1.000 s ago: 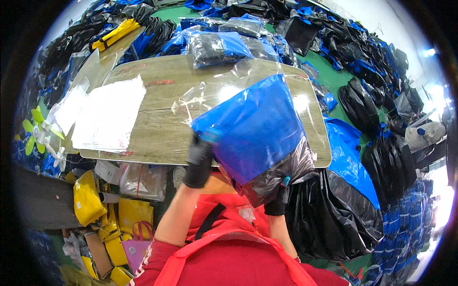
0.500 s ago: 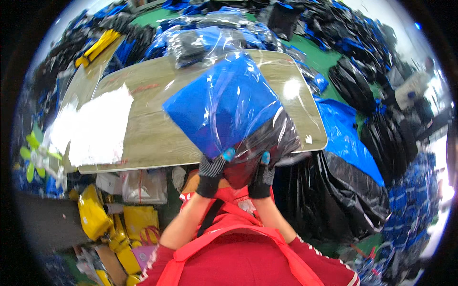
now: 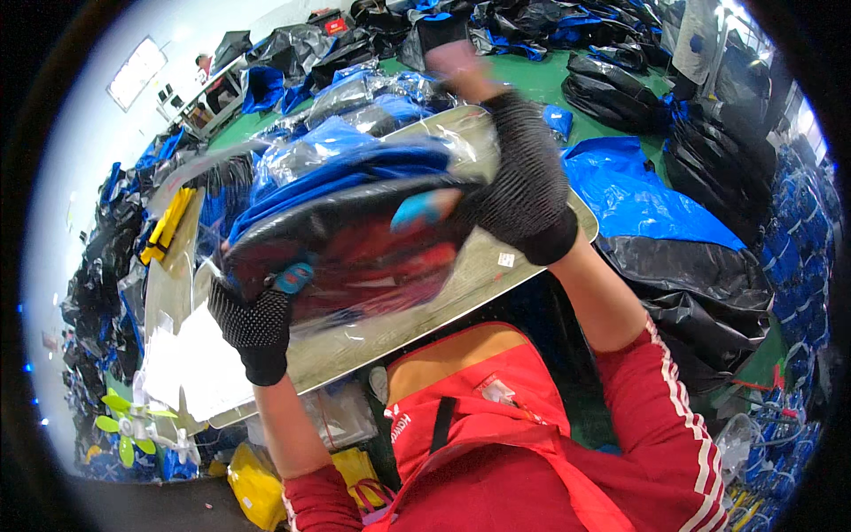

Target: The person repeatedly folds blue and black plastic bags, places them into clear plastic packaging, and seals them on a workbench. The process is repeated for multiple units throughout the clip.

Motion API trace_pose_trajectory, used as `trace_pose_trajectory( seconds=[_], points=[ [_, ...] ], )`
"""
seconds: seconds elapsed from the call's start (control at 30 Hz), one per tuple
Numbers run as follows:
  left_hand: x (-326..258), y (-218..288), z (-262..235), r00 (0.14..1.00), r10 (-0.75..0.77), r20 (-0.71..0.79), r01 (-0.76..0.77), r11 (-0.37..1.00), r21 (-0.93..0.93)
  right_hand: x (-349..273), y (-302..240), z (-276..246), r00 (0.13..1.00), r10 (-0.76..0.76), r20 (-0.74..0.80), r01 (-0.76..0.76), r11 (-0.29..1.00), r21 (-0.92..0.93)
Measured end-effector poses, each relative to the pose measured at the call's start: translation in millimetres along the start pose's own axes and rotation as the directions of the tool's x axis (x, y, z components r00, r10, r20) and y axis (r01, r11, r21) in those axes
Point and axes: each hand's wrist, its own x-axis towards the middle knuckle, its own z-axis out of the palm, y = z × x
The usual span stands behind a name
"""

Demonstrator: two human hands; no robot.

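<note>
A folded blue-and-black sheet in a clear plastic bag (image 3: 355,213) is tilted up above the table, between my hands. Red shows on or through its near side. My left hand (image 3: 251,324), in a black dotted glove, grips the bag's lower left corner; its blue-tipped thumb lies on the near face. At the right end is my right hand (image 3: 510,168), in a ribbed black glove. Its blue-tipped thumb crosses the near face, while bare fingertips point upward and are smeared by motion. Loose film spreads past the bag's left end.
Under the bag stands a wood-topped table (image 3: 425,332) with white sheets (image 3: 213,363) at its left. Blue-and-black bundles (image 3: 656,204) crowd its right side and far edge. A green fan (image 3: 124,426) is at lower left, above yellow bags (image 3: 257,488).
The bagged sheet has gone from lying nearly flat to tilted up, shifting left. My hands have spread apart, the right one rising to the right. The view has turned too.
</note>
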Motion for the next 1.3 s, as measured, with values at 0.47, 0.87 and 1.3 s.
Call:
trace_pose_trajectory(
  seconds=[0.47,0.87,1.3],
  points=[
    [10,-4,17,0.976,-0.107,-0.191,0.007,0.889,-0.458,1,8,46,0.975,0.167,-0.147,-0.119,0.949,0.294],
    [-3,-47,24,0.776,-0.372,0.510,0.615,0.626,-0.480,-41,17,44,0.784,0.557,0.275,-0.522,0.831,-0.195],
    [-42,-161,98,0.731,-0.487,0.478,0.657,0.313,-0.685,-79,31,195,0.726,-0.190,0.661,0.118,0.981,0.152]
  ],
)
